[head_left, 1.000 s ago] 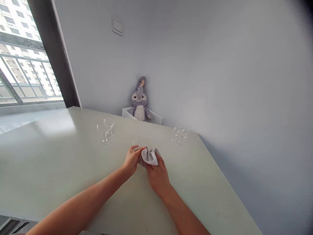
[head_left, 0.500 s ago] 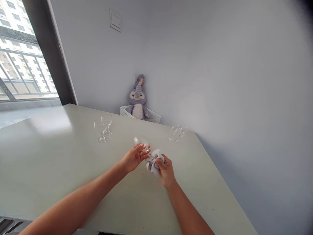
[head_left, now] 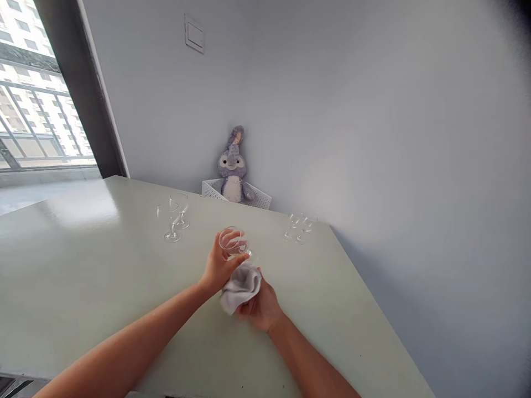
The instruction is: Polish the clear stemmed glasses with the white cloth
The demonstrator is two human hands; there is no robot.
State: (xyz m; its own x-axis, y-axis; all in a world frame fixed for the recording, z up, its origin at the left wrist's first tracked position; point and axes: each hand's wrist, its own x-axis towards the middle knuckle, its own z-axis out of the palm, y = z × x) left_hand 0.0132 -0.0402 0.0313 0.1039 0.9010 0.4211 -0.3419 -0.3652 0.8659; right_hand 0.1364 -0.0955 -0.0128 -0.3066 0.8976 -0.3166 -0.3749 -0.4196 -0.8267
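Note:
My left hand [head_left: 219, 266] is wrapped round a clear stemmed glass [head_left: 230, 238], its round rim tilted toward me and its stem pointing right. Just below it, my right hand [head_left: 262, 307] grips a crumpled light grey cloth [head_left: 241, 287], which bunches up against my left thumb. Whether the cloth touches the glass I cannot tell. On the table [head_left: 83, 287] at the left stand two more stemmed glasses, a nearer one [head_left: 172, 236] and one behind it [head_left: 181, 202].
Several small stemmed glasses [head_left: 306, 225] stand near the table's back right edge, close to the wall. A purple plush toy [head_left: 232, 170] sits in a white perforated basket [head_left: 262, 199] behind the table.
My left hand has turned, bringing the glass's rim upward and toward me. My right hand, with the cloth, has moved left and slightly down, and the cloth is spread wider.

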